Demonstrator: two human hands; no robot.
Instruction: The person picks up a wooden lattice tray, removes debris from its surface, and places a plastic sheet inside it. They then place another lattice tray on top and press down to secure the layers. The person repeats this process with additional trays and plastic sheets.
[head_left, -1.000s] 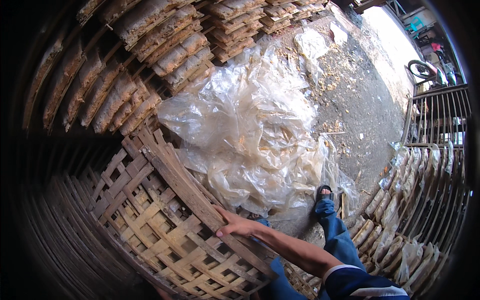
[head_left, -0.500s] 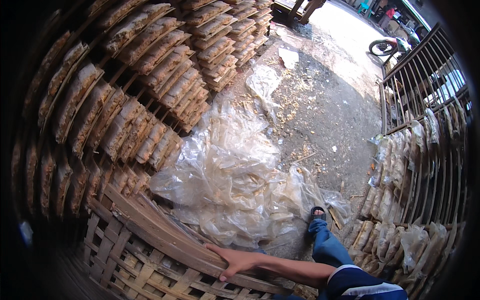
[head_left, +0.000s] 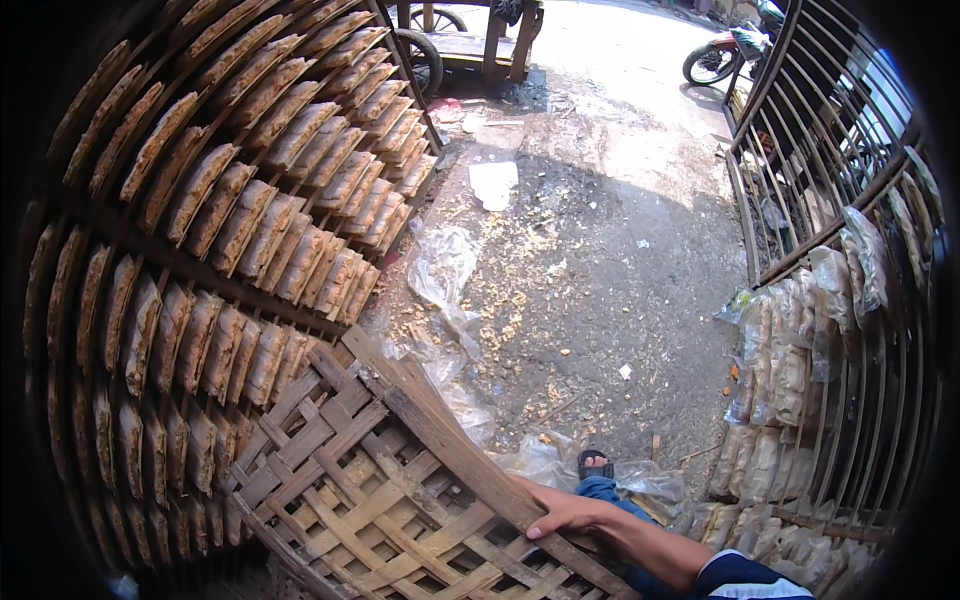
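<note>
While the thumb point(head_left: 545, 526) lies over the near side of the wooden rim point(head_left: 462, 450) and the other fingers are partly hidden behind it, the right hand point(head_left: 582, 519) grips the woven basket point(head_left: 400, 505) at lower centre; what the left hand does, I cannot tell. Just past the rim, a sandalled foot point(head_left: 595, 463) stands by crumpled clear plastic point(head_left: 442, 270), yellowish bits point(head_left: 515, 262) strewn up the middle. Racked crusted slabs point(head_left: 250, 228) fill the left, bagged packets point(head_left: 778, 370) the right, a motorbike point(head_left: 715, 62) at upper right.
</note>
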